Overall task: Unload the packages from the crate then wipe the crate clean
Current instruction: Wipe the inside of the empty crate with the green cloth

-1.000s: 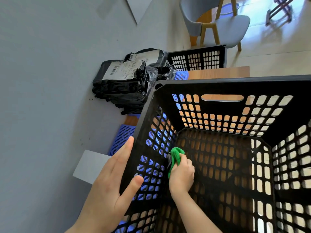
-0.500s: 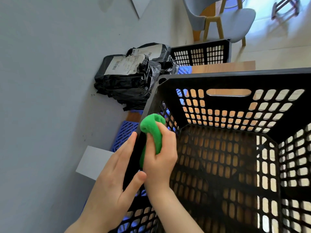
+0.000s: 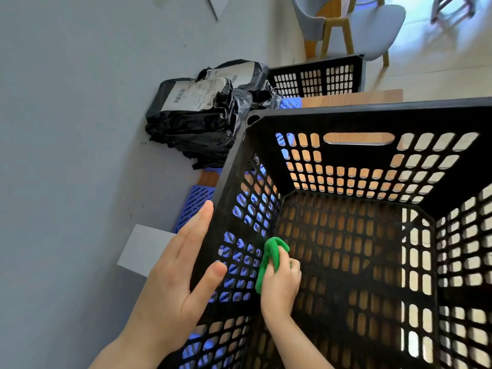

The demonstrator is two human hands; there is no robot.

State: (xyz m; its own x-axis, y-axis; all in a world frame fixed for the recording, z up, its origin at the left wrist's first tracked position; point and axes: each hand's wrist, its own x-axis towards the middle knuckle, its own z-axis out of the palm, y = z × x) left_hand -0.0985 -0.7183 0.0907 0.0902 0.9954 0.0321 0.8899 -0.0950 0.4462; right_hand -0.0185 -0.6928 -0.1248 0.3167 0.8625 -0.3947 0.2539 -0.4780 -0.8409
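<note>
A large black slotted crate fills the right of the view, with nothing inside it but my hand. My right hand is inside, low against the left wall, closed around a bunched green cloth that presses on that wall. My left hand grips the crate's left wall from outside, fingers flat on the outer face and thumb over the rim. A pile of black plastic packages with white labels lies on the floor beyond the crate's far left corner.
A grey wall runs close along the left. A second black crate stands behind the packages. Blue plastic grids and a wooden board lie under and beside the crate. A grey chair stands at the back.
My right hand rose with the cloth from low on the left wall up to the rim, then dropped back down inside. My left hand kept its hold on the wall.
</note>
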